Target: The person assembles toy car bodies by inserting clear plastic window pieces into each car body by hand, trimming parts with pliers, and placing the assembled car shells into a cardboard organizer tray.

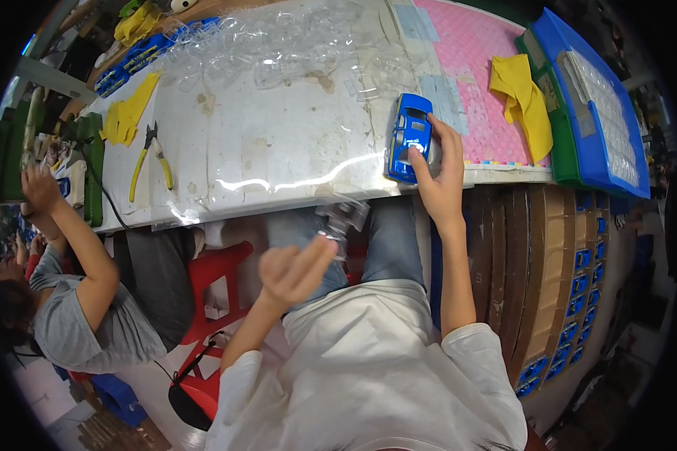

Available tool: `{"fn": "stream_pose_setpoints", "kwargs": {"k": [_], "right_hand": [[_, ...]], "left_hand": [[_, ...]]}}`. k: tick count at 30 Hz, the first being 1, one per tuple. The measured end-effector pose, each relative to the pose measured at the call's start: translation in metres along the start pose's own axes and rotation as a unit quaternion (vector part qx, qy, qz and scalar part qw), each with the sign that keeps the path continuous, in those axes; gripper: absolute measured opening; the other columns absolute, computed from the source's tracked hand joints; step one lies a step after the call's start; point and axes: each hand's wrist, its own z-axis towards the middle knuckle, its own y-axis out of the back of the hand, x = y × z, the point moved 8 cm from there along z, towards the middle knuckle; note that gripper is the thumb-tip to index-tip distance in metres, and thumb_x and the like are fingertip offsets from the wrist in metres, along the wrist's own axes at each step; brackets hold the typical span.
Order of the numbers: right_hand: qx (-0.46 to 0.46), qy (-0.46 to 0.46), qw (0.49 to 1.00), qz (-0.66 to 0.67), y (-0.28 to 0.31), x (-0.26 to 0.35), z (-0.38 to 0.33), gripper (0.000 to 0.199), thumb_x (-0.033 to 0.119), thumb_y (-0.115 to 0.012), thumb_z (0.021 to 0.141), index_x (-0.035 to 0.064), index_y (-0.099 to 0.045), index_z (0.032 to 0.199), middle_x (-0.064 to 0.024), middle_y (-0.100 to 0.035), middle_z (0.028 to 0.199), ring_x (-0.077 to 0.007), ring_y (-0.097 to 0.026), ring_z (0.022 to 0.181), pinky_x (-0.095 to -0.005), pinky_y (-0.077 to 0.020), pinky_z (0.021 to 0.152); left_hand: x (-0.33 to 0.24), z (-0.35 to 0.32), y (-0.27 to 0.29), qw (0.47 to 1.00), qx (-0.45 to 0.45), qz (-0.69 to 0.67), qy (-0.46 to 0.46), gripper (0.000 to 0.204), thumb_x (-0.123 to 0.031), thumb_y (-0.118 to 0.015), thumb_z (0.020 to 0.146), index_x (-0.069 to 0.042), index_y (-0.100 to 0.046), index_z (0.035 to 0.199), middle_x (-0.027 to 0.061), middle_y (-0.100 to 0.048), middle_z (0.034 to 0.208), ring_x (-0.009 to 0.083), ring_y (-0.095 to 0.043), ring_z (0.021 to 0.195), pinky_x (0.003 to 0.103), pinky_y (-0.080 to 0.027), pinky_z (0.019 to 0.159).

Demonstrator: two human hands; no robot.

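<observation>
A blue toy car body (pixel 409 161) stands at the front edge of the white table, right of the middle. My right hand (pixel 442 169) grips it from its right side, with the thumb on top and the fingers along the far right flank. My left hand (pixel 297 272) is over my lap, below the table edge, and blurred by motion. At its fingertips is a clear plastic part (pixel 343 221), which looks pinched between thumb and fingers. Many similar clear moulded parts (pixel 278 64) lie in a heap toward the back of the table.
Yellow-handled pliers (pixel 152 161) and a yellow cloth (pixel 130 111) lie at left; blue car bodies (pixel 132 64) are behind. Another yellow cloth (pixel 523 101) rests by blue bin (pixel 590 98) at right. A co-worker (pixel 90 301) sits at left. Stacked trays (pixel 553 263) stand right of me.
</observation>
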Motion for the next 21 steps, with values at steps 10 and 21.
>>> {"fn": "stream_pose_setpoints", "kwargs": {"k": [10,21], "right_hand": [[-0.043,-0.032,0.982,-0.181,-0.012,0.026,0.009,0.068,0.032,-0.073,0.065,-0.0080,-0.044,0.112,-0.0216,-0.050,0.099,-0.0347,-0.049,0.094,-0.0408,-0.0396,0.083],[0.009,-0.232,0.863,0.448,0.023,-0.005,-0.022,0.058,0.015,-0.054,0.069,-0.0052,-0.042,0.122,-0.0192,-0.056,0.098,-0.0222,-0.059,0.074,-0.0319,-0.0498,0.067]], "left_hand": [[-0.029,-0.021,-0.035,0.988,0.121,-0.060,-0.075,0.023,-0.008,-0.060,0.072,-0.003,-0.063,0.095,0.0073,-0.061,0.096,0.0174,-0.054,0.077,0.027,-0.044,0.065],[0.029,-0.005,-0.017,0.827,-0.037,-0.441,0.347,0.014,0.007,-0.058,0.076,0.001,-0.058,0.089,0.0093,-0.060,0.087,0.0143,-0.055,0.069,0.024,-0.043,0.061]]}}
